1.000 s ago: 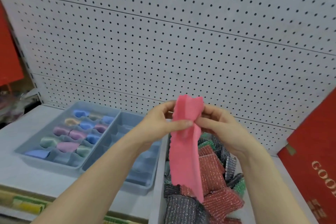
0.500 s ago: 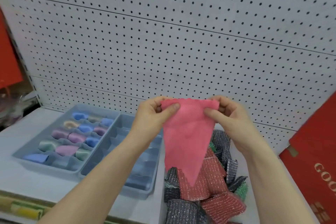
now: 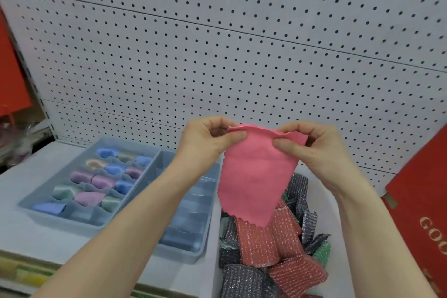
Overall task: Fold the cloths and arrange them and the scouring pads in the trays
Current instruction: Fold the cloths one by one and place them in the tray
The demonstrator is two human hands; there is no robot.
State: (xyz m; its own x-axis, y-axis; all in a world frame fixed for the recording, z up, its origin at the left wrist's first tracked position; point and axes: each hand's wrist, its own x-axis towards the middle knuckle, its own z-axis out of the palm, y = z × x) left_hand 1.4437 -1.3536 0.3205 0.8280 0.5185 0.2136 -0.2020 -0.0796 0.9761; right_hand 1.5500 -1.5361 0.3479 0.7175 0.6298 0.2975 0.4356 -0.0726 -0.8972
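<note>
In the head view, both hands are pinching the top edge of a pink cloth (image 3: pixel 254 181) hanging free at centre, the left hand (image 3: pixel 208 143) gripping its 10 o'clock corner and the right hand (image 3: pixel 319 152) its 2 o'clock corner, fingers (image 3: pixel 235 136) curling onto the fabric. At 6 o'clock below it, pads (image 3: pixel 263 242) are lying heaped in a white bin (image 3: pixel 216 261). At 9 o'clock a tray (image 3: pixel 60 219) holding rolled cloths (image 3: pixel 101 181) is sitting on the shelf (image 3: pixel 24 176), touching a second tray (image 3: pixel 193 253).
</note>
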